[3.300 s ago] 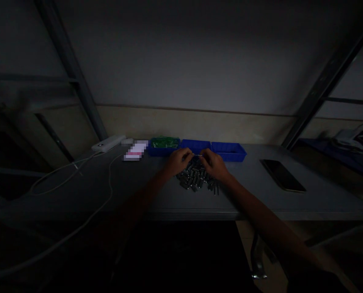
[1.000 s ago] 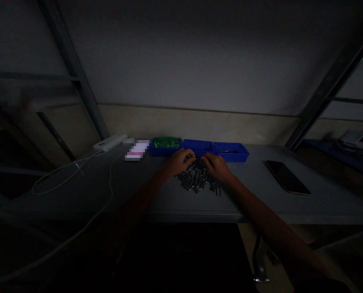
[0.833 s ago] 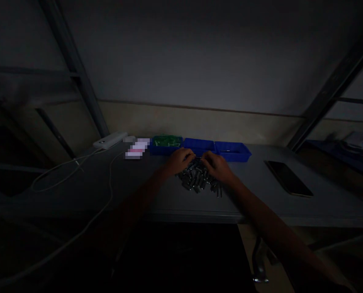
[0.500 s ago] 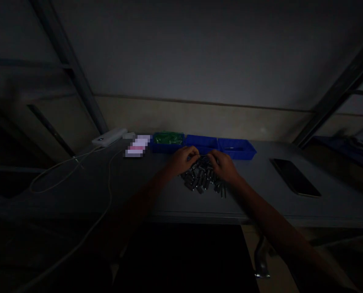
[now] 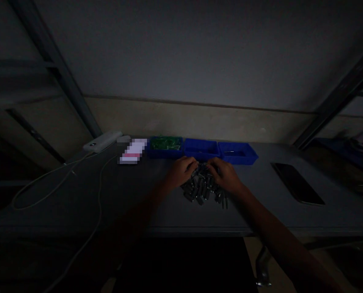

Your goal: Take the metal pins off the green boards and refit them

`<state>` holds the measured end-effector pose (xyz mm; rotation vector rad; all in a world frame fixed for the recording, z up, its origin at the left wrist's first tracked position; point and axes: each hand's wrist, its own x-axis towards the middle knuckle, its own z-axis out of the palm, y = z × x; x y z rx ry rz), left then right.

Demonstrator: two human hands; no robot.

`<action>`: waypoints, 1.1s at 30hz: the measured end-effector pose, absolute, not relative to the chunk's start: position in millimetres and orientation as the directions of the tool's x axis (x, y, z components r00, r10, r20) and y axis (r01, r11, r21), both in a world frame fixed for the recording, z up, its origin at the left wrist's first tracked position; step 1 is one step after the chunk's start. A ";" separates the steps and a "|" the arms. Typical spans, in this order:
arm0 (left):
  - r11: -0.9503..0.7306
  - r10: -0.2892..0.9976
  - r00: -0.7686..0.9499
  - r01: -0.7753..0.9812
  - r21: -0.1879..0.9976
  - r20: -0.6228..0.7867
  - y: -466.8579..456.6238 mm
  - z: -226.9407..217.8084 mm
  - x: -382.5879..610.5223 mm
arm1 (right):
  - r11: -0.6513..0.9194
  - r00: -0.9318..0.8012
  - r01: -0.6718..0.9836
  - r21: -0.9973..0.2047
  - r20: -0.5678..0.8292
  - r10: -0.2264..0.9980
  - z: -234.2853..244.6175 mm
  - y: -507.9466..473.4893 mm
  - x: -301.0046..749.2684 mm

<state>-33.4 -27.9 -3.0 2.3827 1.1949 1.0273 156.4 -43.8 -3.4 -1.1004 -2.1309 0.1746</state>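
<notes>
A heap of small dark metal pieces (image 5: 201, 187) with shiny ends lies on the grey table, between and in front of my hands. My left hand (image 5: 183, 170) is at the upper left of the heap, fingers curled and pinched together. Opposite it, my right hand (image 5: 222, 173) is closed the same way at the upper right of the heap. The fingertips of both hands almost meet. What they pinch is too small and dark to make out. Two thin pins (image 5: 224, 202) lie at the heap's lower right edge.
Behind the hands stand three blue trays: one with green plastic (image 5: 166, 143), a middle tray (image 5: 201, 156), and a right tray (image 5: 238, 159) holding a thin bright piece. A dark phone (image 5: 297, 183) lies right; a lit screen (image 5: 134, 150), white power strip (image 5: 102, 141) and cable (image 5: 99, 195) are left.
The whole view has shifted, so the table and trays appear slightly lower. Both hands stay closed over the top of the heap, with their fingertips still near each other.
</notes>
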 end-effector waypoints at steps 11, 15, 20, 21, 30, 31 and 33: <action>-0.597 0.801 0.337 0.512 0.618 0.496 -31.4 1.5 -34.6 | 0.638 -0.382 0.640 -0.429 0.543 0.748 -0.5 -47.0 154.9; -0.565 0.825 0.358 0.499 0.657 0.438 -32.2 1.3 -34.6 | 0.656 -0.406 0.654 -0.376 0.557 0.725 0.2 -46.8 154.8; -0.546 0.836 0.329 0.432 0.718 0.438 -32.3 -1.7 -34.6 | 0.654 -0.413 0.662 -0.366 0.550 0.726 0.3 -47.6 154.8; -0.541 0.839 0.325 0.430 0.723 0.435 -32.1 -2.1 -34.7 | 0.653 -0.416 0.659 -0.374 0.542 0.730 0.1 -48.1 155.0; -0.498 0.866 0.315 0.481 0.721 0.388 -31.7 -1.3 -31.4 | 0.656 -0.429 0.682 -0.325 0.548 0.718 -0.3 -47.2 156.3; -0.503 0.864 0.316 0.474 0.723 0.393 -31.4 -1.3 -31.1 | 0.655 -0.425 0.684 -0.319 0.556 0.714 0.4 -46.9 156.2; -0.518 0.855 0.320 0.462 0.720 0.409 -30.6 -1.8 -30.6 | 0.655 -0.413 0.680 -0.329 0.566 0.713 1.6 -46.4 156.1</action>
